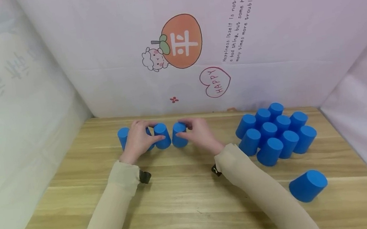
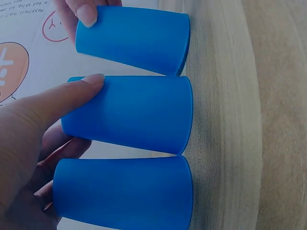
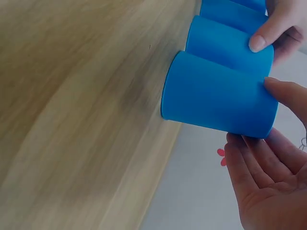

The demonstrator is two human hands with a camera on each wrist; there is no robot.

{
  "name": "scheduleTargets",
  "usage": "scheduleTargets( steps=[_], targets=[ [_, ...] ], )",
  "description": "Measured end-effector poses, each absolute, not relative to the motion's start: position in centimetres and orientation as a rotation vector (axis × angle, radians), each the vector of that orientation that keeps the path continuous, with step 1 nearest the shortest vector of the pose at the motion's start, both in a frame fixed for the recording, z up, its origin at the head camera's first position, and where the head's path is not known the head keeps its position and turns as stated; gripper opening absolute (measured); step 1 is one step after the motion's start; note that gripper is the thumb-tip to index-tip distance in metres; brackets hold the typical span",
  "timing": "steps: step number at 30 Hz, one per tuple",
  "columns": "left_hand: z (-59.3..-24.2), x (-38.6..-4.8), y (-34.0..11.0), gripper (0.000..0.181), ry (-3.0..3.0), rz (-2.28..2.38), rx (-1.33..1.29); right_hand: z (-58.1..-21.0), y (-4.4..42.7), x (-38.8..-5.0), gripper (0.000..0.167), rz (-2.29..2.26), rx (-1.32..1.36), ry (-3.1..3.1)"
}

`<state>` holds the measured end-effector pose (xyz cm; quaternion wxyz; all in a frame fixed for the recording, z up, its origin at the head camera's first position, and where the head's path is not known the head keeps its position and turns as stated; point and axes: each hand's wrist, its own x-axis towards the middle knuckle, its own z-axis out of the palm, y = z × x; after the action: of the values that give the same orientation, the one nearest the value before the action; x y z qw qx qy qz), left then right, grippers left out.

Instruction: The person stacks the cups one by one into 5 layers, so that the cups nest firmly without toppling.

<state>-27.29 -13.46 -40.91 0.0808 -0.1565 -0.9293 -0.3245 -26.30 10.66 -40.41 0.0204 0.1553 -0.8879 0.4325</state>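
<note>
Upside-down blue cups stand in a row near the back edge of the wooden table. My left hand (image 1: 138,139) pinches one blue cup (image 1: 163,140) between thumb and fingers; the left wrist view shows the thumb on this cup (image 2: 134,115). At the right end of the row, my right hand (image 1: 202,133) grips another blue cup (image 1: 179,140), thumb on the near side and fingers behind. These two cups stand side by side, close together at the base. Left of them are a partly hidden cup (image 1: 149,145) and an end cup (image 1: 123,135), both behind or beside my left hand.
Several upside-down blue cups (image 1: 268,131) stand in a tight cluster at the right back of the table (image 1: 181,213). A single blue cup (image 1: 307,186) is nearer the front right. Printed cloth (image 1: 113,62) hangs behind the table and along its sides.
</note>
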Motion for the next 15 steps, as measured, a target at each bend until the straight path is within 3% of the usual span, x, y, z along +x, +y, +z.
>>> scheduleTargets(
  steps=[9, 15],
  targets=[
    [-40.83, -27.37, -13.46, 0.057, -2.782, -0.942, -0.473, -40.61, 9.98, -26.63, 0.051, 1.302, 0.469, -2.765],
    [-40.71, -26.95, -13.43, 0.074, -2.788, -0.913, -0.471, -40.73, 10.7, -26.01, 0.062, 1.381, 0.449, -2.73]
  ],
)
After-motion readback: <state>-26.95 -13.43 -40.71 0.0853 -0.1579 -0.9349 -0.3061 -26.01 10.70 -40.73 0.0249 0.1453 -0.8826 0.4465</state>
